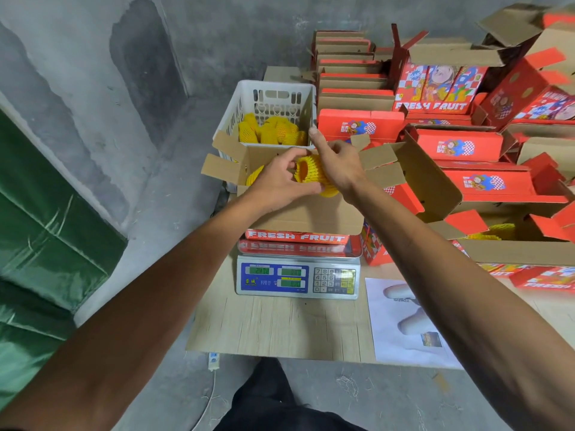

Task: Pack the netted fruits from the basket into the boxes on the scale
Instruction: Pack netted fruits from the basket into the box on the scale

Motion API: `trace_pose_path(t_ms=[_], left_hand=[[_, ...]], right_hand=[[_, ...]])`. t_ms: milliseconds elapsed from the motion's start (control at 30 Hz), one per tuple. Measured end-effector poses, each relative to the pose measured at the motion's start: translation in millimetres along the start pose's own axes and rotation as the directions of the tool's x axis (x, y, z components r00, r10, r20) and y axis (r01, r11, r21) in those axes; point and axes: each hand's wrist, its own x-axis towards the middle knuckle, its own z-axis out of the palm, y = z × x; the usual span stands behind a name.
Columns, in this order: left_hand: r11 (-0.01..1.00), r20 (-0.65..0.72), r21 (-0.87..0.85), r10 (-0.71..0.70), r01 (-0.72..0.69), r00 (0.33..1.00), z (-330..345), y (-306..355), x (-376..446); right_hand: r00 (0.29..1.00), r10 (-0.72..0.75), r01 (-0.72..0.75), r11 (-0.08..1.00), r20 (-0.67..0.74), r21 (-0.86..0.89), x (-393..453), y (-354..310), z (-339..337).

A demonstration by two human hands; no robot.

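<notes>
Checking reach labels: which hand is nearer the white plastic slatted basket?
Right. The right hand has its raised finger at the white plastic basket's near right corner; the left hand sits lower, over the open cardboard box.

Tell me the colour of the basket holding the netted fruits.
White, a slotted plastic basket; the head view shows it clearly behind the open box.

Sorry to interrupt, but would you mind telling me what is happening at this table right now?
A person is packing fruit wrapped in yellow foam netting. Both hands, the left hand and right hand, hold one netted fruit over the open cardboard box that sits on the digital scale. Another netted fruit already lies inside. The white plastic basket behind it holds more, and red fruit boxes are stacked to the right.
</notes>
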Motion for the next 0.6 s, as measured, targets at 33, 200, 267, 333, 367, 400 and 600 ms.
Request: trace_pose_path(t_ms=[33,200,267,333,367,400,600], left_hand=[[1.0,-0.054,0.003,-0.022,0.022,0.998,0.4,-0.4,2.0],[0.957,-0.2,-0.178,-0.264,0.23,0.943,1.7,-0.9,17.3],[0.959,-0.165,-0.093,-0.281,0.268,0.946,0.0,0.0,18.2],[0.966,-0.2,-0.078,-0.256,0.245,0.946,-2.8,4.7,14.8],[0.969,-0.228,-0.087,-0.245,0.231,0.942,-4.6,7.8,13.4],[0.971,-0.246,-0.095,-0.236,0.219,0.94,-5.6,10.2,12.4],[0.979,-0.284,-0.062,-0.203,0.193,0.937,-11.8,10.1,3.8]], right_hand=[[0.999,0.011,-0.011,1.0,0.043,0.02,1.3,1.4,-0.2],[1.0,-0.024,0.024,0.999,-0.009,0.038,2.7,7.1,-4.8],[0.999,-0.017,0.018,0.999,-0.038,0.032,3.8,9.3,-9.1],[0.999,-0.011,0.013,1.0,-0.05,0.029,6.1,11.2,-14.4],[0.999,-0.009,0.011,0.999,-0.051,0.03,6.5,11.3,-16.5],[0.999,-0.008,0.009,0.999,-0.05,0.034,7.0,11.6,-17.7],[0.998,-0.02,0.021,1.0,-0.056,0.007,4.9,15.0,-9.8]])
